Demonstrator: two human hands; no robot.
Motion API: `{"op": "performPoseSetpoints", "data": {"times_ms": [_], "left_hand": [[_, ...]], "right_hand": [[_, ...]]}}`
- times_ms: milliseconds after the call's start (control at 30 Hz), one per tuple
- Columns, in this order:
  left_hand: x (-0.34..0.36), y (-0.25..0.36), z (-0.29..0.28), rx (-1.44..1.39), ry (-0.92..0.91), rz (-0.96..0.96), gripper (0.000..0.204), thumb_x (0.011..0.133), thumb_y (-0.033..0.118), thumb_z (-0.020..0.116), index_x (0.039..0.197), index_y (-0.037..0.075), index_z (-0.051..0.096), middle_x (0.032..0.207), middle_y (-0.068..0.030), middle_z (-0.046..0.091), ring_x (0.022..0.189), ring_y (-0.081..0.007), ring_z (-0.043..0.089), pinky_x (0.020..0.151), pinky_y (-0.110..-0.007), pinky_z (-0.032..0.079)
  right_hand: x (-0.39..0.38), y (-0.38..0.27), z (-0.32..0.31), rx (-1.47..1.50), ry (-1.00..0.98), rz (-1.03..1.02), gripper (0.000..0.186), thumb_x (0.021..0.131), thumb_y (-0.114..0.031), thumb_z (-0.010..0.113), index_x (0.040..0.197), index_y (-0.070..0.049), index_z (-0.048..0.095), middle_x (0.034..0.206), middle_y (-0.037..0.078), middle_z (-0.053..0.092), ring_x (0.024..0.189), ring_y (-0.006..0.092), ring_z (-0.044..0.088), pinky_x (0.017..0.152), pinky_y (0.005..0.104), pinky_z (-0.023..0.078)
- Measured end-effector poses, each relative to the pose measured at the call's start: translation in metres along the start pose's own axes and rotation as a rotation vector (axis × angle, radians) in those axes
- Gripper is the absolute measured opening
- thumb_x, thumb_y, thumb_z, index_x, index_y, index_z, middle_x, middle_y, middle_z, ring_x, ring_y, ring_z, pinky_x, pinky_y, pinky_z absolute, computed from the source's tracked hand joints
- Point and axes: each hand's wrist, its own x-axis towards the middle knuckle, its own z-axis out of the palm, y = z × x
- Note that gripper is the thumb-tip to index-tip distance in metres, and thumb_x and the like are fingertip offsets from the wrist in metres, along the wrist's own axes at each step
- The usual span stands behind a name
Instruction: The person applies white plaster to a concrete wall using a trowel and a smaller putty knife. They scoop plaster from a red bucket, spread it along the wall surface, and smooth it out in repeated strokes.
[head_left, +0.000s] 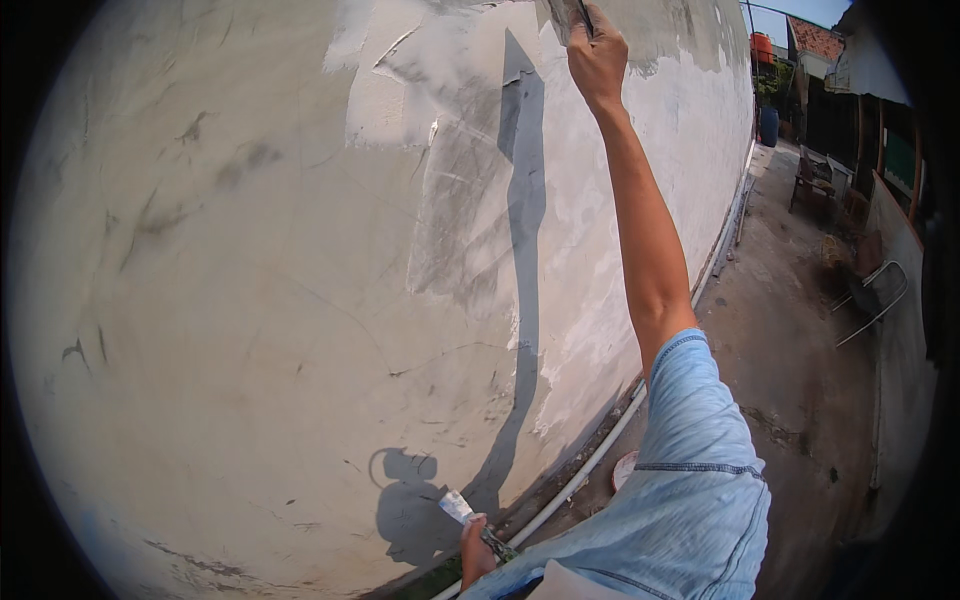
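Note:
My right arm stretches up along the wall (250, 330). At the top edge my right hand (598, 55) is closed round the dark handle of a plastering trowel (560, 14), whose grey blade is close to the wall and partly out of the picture. Low down, near the wall's foot, my left hand (476, 555) grips a putty knife (456, 506) with white smears on its blade. Fresh whitish plaster patches (385, 100) lie on the upper wall, with a greyer thin coat below them. To the right the wall is coated paler.
A white pipe (580, 478) runs along the wall's foot. Beside my sleeve a round white container (624, 470) stands on the concrete ground (770, 350). Farther right are a metal-framed chair (880, 300), a leaning panel (893, 330) and a blue barrel (769, 126).

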Motion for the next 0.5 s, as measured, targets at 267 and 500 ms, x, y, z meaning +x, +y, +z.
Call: {"op": "performPoseSetpoints", "data": {"times_ms": [267,500], "left_hand": [[0.011,-0.028,0.035,-0.123,0.038,-0.016,0.011,0.089,0.017,0.062,0.098,0.012,0.06,0.084,-0.0001,0.054,0.072,-0.0144,0.057,0.068,-0.036,0.053],[0.005,-0.015,0.075,0.039,0.002,-0.043,0.013,0.088,0.02,0.064,0.097,0.011,0.06,0.084,-0.0012,0.052,0.072,-0.0171,0.056,0.069,-0.036,0.052]], "right_hand": [[-0.037,-0.01,0.021,-0.032,-0.087,0.011,0.025,0.089,-0.011,0.058,0.111,-0.006,0.067,0.07,0.016,0.064,0.055,0.0222,0.057,0.057,0.0313,0.046],[-0.175,-0.119,0.009,0.151,-0.339,-0.348,0.055,0.071,0.007,0.063,0.123,-0.011,0.063,0.116,0.014,0.067,0.103,0.027,0.068,0.076,0.0355,0.058]]}}
